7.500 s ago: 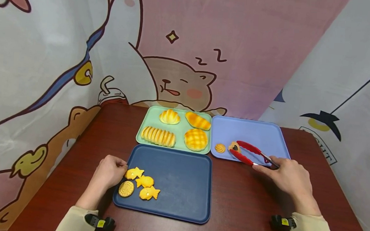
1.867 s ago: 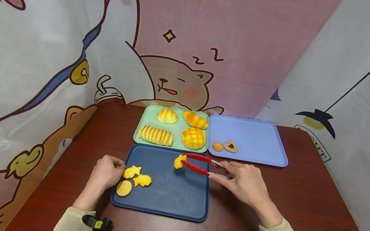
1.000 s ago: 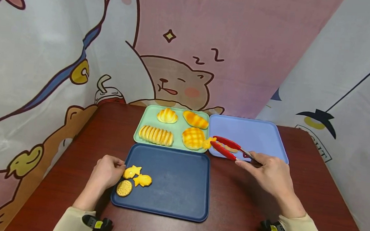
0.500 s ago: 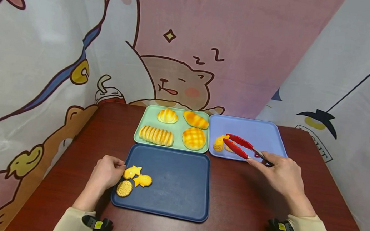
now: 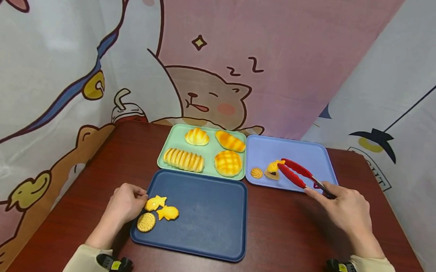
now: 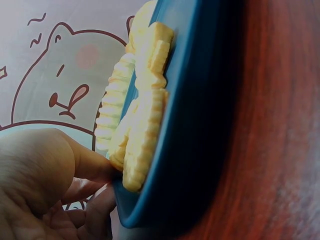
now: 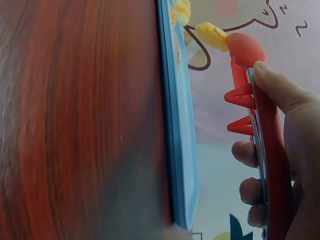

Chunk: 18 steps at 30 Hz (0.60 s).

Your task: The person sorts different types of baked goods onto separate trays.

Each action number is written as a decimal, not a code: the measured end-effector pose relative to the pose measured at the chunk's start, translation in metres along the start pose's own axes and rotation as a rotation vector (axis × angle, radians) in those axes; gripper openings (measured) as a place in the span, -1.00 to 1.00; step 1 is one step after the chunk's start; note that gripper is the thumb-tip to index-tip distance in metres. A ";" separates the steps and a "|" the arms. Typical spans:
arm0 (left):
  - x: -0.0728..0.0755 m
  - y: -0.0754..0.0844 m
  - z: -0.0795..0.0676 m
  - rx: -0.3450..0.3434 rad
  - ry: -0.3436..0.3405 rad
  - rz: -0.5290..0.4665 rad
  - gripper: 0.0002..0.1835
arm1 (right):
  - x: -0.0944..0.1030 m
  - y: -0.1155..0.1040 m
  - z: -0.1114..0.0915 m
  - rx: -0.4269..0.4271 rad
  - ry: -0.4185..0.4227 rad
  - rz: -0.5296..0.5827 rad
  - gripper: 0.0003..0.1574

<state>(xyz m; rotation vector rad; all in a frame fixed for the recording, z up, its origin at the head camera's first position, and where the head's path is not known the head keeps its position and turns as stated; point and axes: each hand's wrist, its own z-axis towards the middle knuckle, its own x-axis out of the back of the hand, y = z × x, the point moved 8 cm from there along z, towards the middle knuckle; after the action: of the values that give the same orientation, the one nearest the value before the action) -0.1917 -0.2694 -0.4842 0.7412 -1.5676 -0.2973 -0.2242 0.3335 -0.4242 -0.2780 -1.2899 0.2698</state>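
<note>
In the head view my right hand grips red-tipped tongs over the light blue tray. Pinched at their tips is a yellow fish-shaped cookie, which the right wrist view shows raised above the tray. Below it lies a heart-shaped cookie, partly covered, with a swirl cookie to its left. My left hand pinches the left rim of the dark blue tray. On that tray, near this hand, are two fish-shaped cookies and a round cracker.
A green tray stands behind the dark blue one, against the light blue tray. It bears a croissant, a ridged loaf, a round bun and a long bun. Printed cloth walls enclose the brown table.
The right hand has carried a fish-shaped cookie in the tongs from the dark blue tray rightward over the light blue tray. Earlier the tongs held the heart-shaped cookie there. The left hand keeps its place.
</note>
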 end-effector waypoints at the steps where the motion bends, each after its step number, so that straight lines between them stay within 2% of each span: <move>1: 0.000 0.000 0.000 0.002 0.000 0.000 -0.75 | 0.000 0.003 0.000 -0.008 -0.003 -0.005 0.08; 11: 0.000 0.000 0.000 0.009 0.005 0.007 -0.75 | -0.005 0.030 -0.003 -0.059 -0.029 -0.026 0.14; 18: 0.001 0.002 0.000 -0.003 0.010 0.009 -0.75 | -0.007 0.039 -0.004 -0.078 -0.047 -0.033 0.16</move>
<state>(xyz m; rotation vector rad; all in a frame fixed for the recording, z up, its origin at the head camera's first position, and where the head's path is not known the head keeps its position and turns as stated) -0.1919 -0.2685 -0.4828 0.7323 -1.5601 -0.2892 -0.2233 0.3678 -0.4451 -0.3180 -1.3518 0.1990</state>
